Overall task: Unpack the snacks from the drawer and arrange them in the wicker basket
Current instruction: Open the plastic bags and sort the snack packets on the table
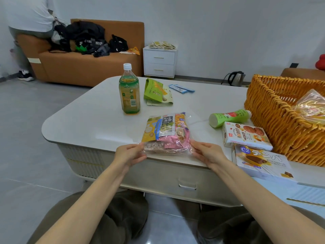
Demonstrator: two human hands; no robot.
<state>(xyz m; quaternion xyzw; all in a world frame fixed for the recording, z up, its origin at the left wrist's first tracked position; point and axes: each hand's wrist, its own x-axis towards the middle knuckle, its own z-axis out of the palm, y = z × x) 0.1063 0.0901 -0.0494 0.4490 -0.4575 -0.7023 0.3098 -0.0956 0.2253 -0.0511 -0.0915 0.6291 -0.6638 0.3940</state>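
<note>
A clear plastic bag of mixed snack packets [167,134] lies at the near edge of the white table [91,118]. My left hand [129,154] pinches its near left corner and my right hand [206,153] pinches its near right corner. The orange wicker basket [274,110] stands at the right, with a clear wrapped package [311,110] inside. Beside the basket lie a white cookie box [246,136], a C2 box [262,162] and a green bottle on its side [228,118]. The drawer [187,184] under the table front is closed.
A tall green tea bottle [129,92] stands mid-table, with a green pouch [156,92] and blue sachets [182,88] behind it. Beyond are an orange sofa [84,66] piled with dark clothes, a white nightstand [159,62], a kettle [235,78] on the floor and a person [28,18] at far left.
</note>
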